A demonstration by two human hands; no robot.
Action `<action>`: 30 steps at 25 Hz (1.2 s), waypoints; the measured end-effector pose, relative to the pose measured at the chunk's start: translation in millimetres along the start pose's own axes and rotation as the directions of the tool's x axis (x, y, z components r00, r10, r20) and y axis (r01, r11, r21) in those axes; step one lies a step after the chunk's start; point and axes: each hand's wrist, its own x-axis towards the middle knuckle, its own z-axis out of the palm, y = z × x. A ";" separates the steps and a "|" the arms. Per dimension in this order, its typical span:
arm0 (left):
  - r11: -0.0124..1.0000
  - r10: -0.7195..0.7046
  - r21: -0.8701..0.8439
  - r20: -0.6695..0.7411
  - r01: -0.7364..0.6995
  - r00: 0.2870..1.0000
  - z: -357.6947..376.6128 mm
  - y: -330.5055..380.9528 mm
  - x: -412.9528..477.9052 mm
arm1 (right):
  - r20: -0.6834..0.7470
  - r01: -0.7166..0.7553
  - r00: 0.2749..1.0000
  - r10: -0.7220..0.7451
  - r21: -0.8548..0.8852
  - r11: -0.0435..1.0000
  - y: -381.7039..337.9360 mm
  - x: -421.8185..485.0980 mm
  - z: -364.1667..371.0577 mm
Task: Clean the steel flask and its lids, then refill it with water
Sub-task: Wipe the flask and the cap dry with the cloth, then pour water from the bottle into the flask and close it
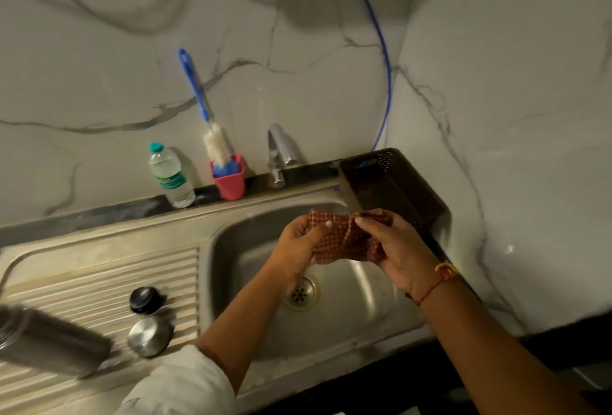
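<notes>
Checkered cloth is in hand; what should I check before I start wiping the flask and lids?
1. Checkered cloth gripped by left hand and right hand over the sink: ok.
2. Steel flask free on the drainboard: ok.
3. Black lid and steel lid off the flask, on the drainboard: ok.
4. Tap not running: ok.
5. Cloth clean and dry: cannot tell.
</notes>
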 end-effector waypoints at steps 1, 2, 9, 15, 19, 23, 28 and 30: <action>1.000 0.009 0.017 -0.008 -0.009 1.000 16.6 -0.4 11.6 | -0.076 0.009 0.997 -0.013 -0.058 0.998 -8.6 3.2 -15.2; 0.999 0.016 0.033 -0.017 -0.016 1.000 35.1 -1.6 24.3 | -0.134 0.006 0.991 -0.017 -0.083 0.997 -17.3 7.4 -31.7; 0.941 0.119 0.337 -0.275 -0.020 0.954 113.7 -4.9 87.9 | -0.211 0.220 0.938 -0.273 -0.244 0.945 -66.7 53.2 -77.6; 0.746 0.273 0.665 -0.249 -0.041 0.929 107.4 -21.5 92.8 | 0.099 0.342 0.867 -0.489 -0.831 0.438 -74.3 119.6 -75.7; 0.623 0.307 0.782 -0.219 -0.021 0.926 92.3 -34.1 83.3 | 0.308 0.308 0.951 -0.011 -0.951 -0.017 -45.0 153.1 -83.0; 0.572 0.299 0.820 -0.188 -0.018 0.936 76.5 -39.4 73.0 | 0.374 0.389 0.918 0.134 -0.915 -0.110 -39.5 150.6 -81.4; 0.526 0.311 0.850 -0.176 -0.015 0.934 51.9 -33.4 63.7 | 0.316 0.324 0.946 0.073 -0.931 -0.167 -49.5 154.0 -70.9; 0.523 0.320 0.853 -0.192 -0.004 0.928 37.7 -27.1 59.5 | 0.331 0.313 0.921 -0.204 -0.942 -0.118 -47.6 143.3 -56.1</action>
